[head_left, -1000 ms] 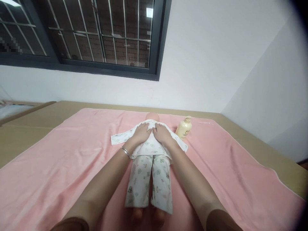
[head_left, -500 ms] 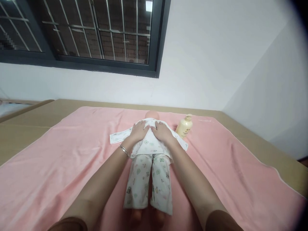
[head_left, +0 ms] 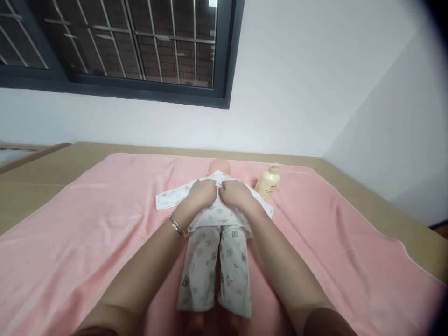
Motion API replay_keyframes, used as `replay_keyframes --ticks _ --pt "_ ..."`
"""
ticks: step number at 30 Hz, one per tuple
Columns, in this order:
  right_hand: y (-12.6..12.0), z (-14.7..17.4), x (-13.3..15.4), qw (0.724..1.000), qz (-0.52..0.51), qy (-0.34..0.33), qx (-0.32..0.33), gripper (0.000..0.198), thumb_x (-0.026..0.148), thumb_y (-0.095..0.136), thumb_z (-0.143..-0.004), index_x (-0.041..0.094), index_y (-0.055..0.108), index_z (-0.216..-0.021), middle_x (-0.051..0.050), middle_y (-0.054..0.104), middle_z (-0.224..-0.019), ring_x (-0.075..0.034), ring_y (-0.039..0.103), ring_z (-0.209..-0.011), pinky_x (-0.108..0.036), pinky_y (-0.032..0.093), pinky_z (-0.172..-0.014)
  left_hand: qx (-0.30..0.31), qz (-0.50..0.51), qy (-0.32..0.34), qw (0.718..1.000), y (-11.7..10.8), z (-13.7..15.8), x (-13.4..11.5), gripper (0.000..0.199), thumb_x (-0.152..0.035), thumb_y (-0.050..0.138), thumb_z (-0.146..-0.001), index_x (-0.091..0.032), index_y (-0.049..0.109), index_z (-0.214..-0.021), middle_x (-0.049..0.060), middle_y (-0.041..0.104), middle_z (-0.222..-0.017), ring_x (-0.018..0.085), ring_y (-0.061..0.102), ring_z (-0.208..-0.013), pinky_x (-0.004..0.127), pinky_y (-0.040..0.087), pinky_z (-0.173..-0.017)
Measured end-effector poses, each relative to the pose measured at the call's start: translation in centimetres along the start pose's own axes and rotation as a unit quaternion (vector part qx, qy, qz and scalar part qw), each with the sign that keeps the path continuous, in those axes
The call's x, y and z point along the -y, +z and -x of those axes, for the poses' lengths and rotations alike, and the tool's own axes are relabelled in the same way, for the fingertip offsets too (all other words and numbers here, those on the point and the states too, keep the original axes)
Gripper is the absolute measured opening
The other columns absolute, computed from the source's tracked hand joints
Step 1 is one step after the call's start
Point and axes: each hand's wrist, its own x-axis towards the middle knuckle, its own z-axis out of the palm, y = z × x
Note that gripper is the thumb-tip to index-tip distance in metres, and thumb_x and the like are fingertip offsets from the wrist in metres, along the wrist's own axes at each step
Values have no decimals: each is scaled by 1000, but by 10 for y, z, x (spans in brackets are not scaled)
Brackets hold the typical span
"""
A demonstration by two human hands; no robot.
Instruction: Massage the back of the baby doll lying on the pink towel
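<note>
A baby doll lies on the bed-like surface, its bald head [head_left: 220, 166] at the far end. It wears a white patterned pajama top [head_left: 219, 215] and matching pajama pants [head_left: 199, 268]; its feet are in shadow at the near end. My left hand [head_left: 202, 192], below a silver bracelet [head_left: 178, 225], is closed on the upper part of the top. Beside it, my right hand [head_left: 235, 192] is closed on the same cloth, thumb sides close together. Folds show in the fabric near the collar. My fingertips are hidden under the curled hands.
A pale yellow pump bottle [head_left: 269, 181] leans on the pink cloth [head_left: 105, 210], right of the doll. Wooden boards [head_left: 63, 161] show around the cloth. Behind are a white wall [head_left: 280, 93] and a barred window [head_left: 157, 46].
Both hands have gone from lying flat with fingers spread on the doll's top to curled closed on it. The cloth near the collar has bunched. The view has shifted slightly.
</note>
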Motion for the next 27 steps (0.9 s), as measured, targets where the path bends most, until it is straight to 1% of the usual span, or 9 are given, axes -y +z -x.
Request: replay_keyframes --ticks 1,3,6,8,12,16,21,24,27 --pt "1 -3 -4 1000 -10 7 -4 36 34 39 -102 16 70 -111 -15 73 -114 -29 67 -104 -34 46 -82 -19 16 -7 1000 4 -3 2 36 -33 35 -103 -16 67 -109 16 74 -118 31 67 -115 48 41 -111" --pt "6 -12 -12 999 -27 18 -18 42 41 36 -104 15 68 -115 -16 71 -118 -29 66 -108 -34 46 -85 -55 46 -30 997 16 -11 9 46 -41 28 -105 -15 63 -121 17 67 -133 31 60 -128 56 28 -121" --pt "16 -22 -20 998 -43 36 -33 51 50 35 -105 14 62 -128 -19 64 -132 -32 61 -119 -36 45 -92 -68 84 -77 991 33 -21 18 54 -49 26 -105 -17 52 -140 16 51 -155 31 42 -147 67 7 -124" --pt "22 -26 -21 997 -46 43 -36 54 50 34 -104 14 57 -138 -21 57 -143 -34 55 -128 -40 44 -98 -64 105 -87 989 40 -25 22 57 -52 26 -104 -20 47 -147 14 42 -162 31 34 -152 70 4 -123" --pt "29 -27 -20 998 -33 34 -48 60 45 35 -104 11 44 -152 -23 44 -155 -37 42 -143 -44 36 -111 -50 122 -77 988 43 -28 27 58 -52 26 -104 -24 41 -153 10 34 -167 30 24 -156 72 3 -122" --pt "30 -27 -19 998 -3 23 -53 59 42 34 -105 8 43 -153 -23 49 -150 -37 45 -139 -46 34 -112 -49 117 -35 991 42 -29 28 54 -43 27 -105 -22 43 -152 10 37 -165 30 26 -156 71 7 -123" --pt "20 -17 -7 999 25 19 -35 52 36 31 -106 7 47 -146 -24 55 -142 -35 53 -129 -44 40 -105 -48 88 8 995 23 -19 16 46 -26 35 -102 -16 50 -143 14 53 -153 29 47 -143 58 25 -123" --pt "9 -5 0 999 32 10 -3 44 32 36 -104 9 54 -137 -22 63 -131 -34 61 -117 -39 45 -92 0 50 26 998 4 -6 7 33 -24 42 -99 -18 62 -125 14 68 -132 32 64 -122 53 41 -111" --pt "-1 2 2 999 32 -13 12 35 31 42 -102 13 64 -123 -18 69 -119 -31 66 -105 -35 45 -80 24 34 30 999 -5 -1 6 24 -26 46 -97 -19 68 -106 14 75 -114 33 70 -105 45 51 -93"
